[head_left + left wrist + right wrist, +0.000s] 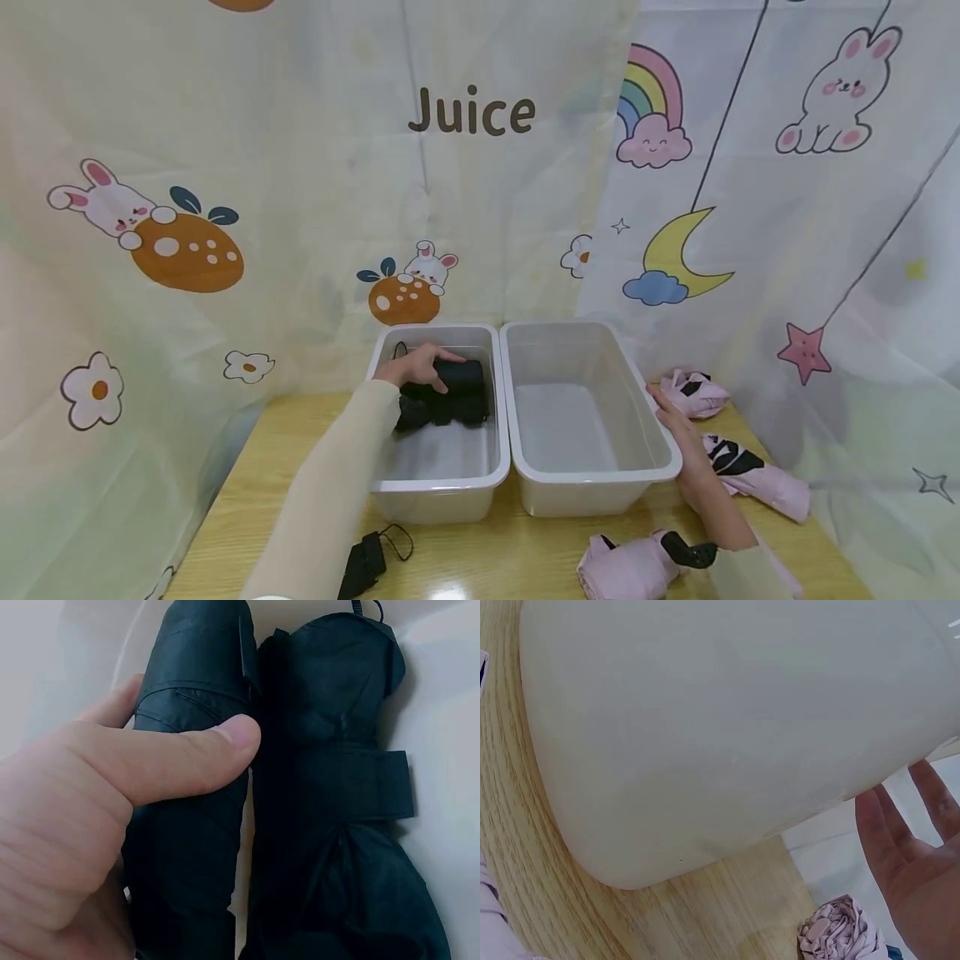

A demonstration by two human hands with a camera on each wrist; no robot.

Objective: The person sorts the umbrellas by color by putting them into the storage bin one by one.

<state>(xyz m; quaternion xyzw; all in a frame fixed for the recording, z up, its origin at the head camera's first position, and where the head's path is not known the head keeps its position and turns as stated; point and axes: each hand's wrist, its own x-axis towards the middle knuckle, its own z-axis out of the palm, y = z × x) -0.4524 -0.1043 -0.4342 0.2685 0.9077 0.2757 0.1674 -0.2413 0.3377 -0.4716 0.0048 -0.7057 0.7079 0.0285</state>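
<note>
My left hand (pixel 418 367) is inside the left white bin (pixel 442 484), gripping a black folded umbrella (pixel 465 379). In the left wrist view the thumb lies across this umbrella (pixel 187 847), while most of the fingers are hidden behind it. A second black folded umbrella (pixel 322 780), with a strap around it and a cord loop at its end, lies alongside on the bin floor. Against the outer right side of the other white bin (pixel 592 477) rests my right hand (pixel 688 446). Its fingers (pixel 877 832) are extended and touch the bin wall (pixel 705 735).
Several pink folded umbrellas lie right of the bins, one at the back (pixel 697 393), another (pixel 768 487) beside my right forearm. A pink one (pixel 630 568) sits at the table's front. Another black item with a cord (pixel 365 565) lies front left. A printed curtain (pixel 315 208) hangs behind.
</note>
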